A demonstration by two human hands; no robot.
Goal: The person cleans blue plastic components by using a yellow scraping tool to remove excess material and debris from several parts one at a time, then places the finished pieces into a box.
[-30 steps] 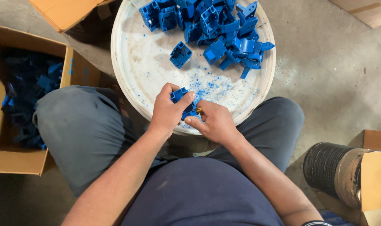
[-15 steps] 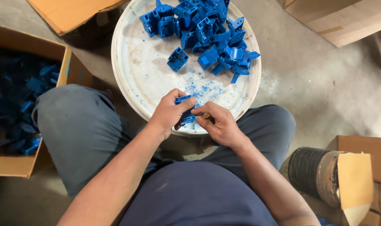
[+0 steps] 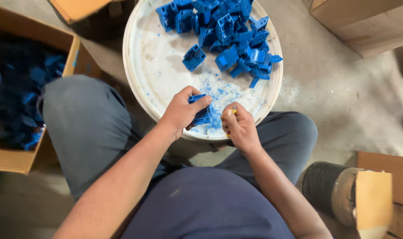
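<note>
Your left hand (image 3: 181, 110) holds a smooth blue plastic part (image 3: 200, 113). The round white tray (image 3: 153, 75) looks matt and scuffed; the box (image 3: 15, 159) beside you is plain brown cardboard, the floor (image 3: 343, 97) rough concrete.

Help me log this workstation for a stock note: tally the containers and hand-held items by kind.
Cardboard boxes: 4 (one holds blue parts)
Round white tray: 1
Blue plastic part in the left hand: 1
Small yellow-tipped tool in the right hand: 1
Heap of blue parts: 1, pieces too many to count
Total: 8
</note>
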